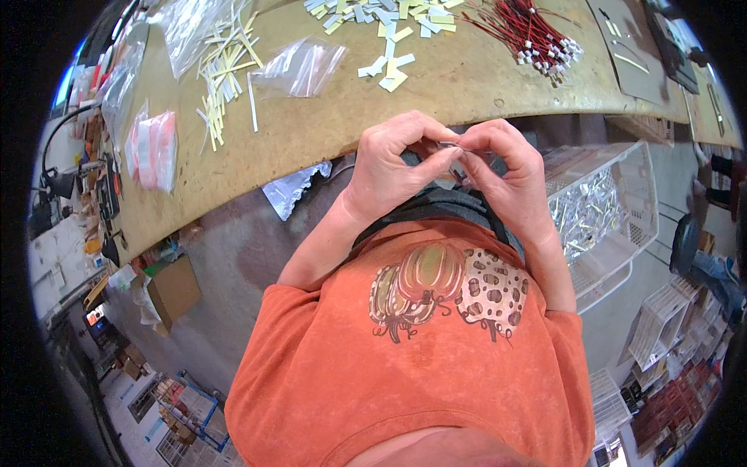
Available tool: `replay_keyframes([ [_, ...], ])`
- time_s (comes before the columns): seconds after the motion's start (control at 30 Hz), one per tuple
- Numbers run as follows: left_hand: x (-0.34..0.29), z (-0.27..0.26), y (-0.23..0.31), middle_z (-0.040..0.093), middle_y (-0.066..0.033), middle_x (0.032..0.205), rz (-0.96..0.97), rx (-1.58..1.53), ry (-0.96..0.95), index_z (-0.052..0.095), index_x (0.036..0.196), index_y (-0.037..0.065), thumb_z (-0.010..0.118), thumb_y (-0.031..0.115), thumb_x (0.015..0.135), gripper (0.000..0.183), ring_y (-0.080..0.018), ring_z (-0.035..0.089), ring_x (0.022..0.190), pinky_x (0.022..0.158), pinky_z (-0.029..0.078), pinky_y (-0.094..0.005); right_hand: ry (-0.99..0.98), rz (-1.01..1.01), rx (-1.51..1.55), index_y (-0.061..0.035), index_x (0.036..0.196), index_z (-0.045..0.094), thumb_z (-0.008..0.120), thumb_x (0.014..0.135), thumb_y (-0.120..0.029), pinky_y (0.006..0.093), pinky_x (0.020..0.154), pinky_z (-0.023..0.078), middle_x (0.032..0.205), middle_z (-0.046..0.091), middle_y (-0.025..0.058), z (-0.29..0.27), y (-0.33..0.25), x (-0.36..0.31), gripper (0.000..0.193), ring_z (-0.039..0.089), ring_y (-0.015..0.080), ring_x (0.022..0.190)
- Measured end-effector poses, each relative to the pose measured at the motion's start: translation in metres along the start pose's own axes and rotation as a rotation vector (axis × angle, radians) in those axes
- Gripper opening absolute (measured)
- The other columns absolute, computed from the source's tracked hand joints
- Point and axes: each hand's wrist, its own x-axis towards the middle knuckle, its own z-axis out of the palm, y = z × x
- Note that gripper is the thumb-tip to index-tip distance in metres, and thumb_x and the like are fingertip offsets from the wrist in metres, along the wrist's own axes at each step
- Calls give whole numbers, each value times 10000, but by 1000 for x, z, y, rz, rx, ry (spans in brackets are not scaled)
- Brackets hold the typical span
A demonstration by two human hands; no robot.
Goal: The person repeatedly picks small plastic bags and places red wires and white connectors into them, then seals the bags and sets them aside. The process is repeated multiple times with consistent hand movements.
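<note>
Both of my hands meet just in front of the table's near edge. My left hand (395, 165) is closed, thumb and fingertips pinched together. My right hand (507, 165) pinches from the other side, its fingertips touching or almost touching the left ones. Between them is a small, shiny piece (450, 145), mostly hidden by the fingers; its kind cannot be made out. On the table beyond lie small white and yellow cards (391, 64), a stack of clear plastic bags (302, 68) and a bundle of red and black wires (537, 39) with white connectors.
Left on the worktable (311, 132) are narrow yellowish strips (222, 82) and a bag with pink contents (152, 149). A white plastic crate (644, 183) holding many small silvery packets stands at my right. A silver bag (294, 189) is below the table edge. Cardboard box (175, 289) at lower left.
</note>
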Motion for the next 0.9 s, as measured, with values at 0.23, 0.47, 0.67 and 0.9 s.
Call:
replay_keyframes([
  [0.23,-1,-1,-6,712,-32,899,-43,-102,22,699,905,-2,746,-23,888,54,-57,667,770,668,546,-215,148,245,298,10,1084,660,705,931,31,261,778,568,954,724,58,-5,-5,-4,160,701,115,873],
  [0.47,-5,-3,-7,691,-3,921,-185,-376,16,668,981,11,711,8,936,62,-45,648,830,761,532,-209,57,367,549,18,1085,658,679,991,-56,276,850,562,978,744,85,-17,4,-4,122,722,145,935],
  [0.67,-5,-3,-7,688,-3,944,-175,-390,24,665,985,13,699,1,942,56,-47,644,842,772,530,-211,56,449,630,21,1056,667,676,987,-50,281,854,562,966,752,95,-19,8,-2,99,727,147,904],
  [0.9,9,3,7,702,-55,872,62,74,-9,696,894,34,751,22,826,88,-169,671,813,762,531,-292,122,281,421,22,1026,696,667,990,-45,260,754,577,931,763,74,-15,3,-4,82,712,113,836],
])
